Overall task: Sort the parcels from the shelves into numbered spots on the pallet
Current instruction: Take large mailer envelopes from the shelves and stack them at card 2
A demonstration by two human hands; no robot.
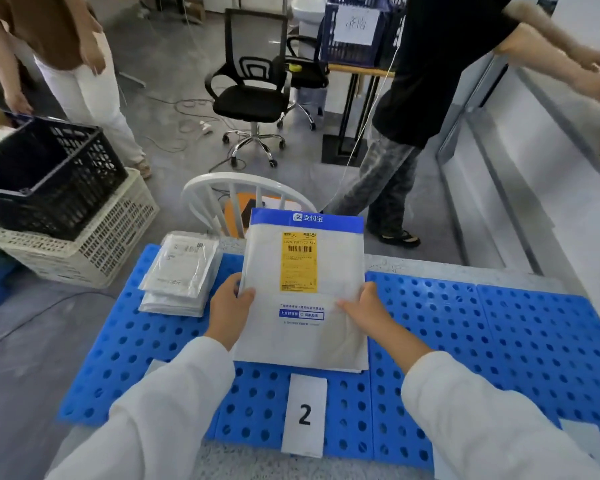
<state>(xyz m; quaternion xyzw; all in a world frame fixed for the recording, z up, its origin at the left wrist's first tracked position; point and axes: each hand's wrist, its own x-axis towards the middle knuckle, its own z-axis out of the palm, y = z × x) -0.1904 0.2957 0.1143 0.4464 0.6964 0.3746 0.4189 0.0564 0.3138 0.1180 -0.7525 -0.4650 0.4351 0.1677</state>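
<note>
A white mailer parcel [303, 271] with a blue top band and a yellow label lies over the blue perforated pallet [482, 341], above the paper tag marked 2 [305, 414]. My left hand [230, 308] grips its left edge, thumb on top. On the parcel's right side, my right hand [364, 308] holds it with the thumb laid across the face. The parcel's near edge sits on another flat parcel beneath it. A stack of clear-bagged parcels [181, 271] lies on the pallet's far left corner.
A white chair [205, 195] stands just beyond the pallet. At the left, a dark crate [49, 181] sits on a white crate [94, 251]. Two people stand beyond, one at the shelves [534, 168] on the right. A black office chair [253, 95] is farther back.
</note>
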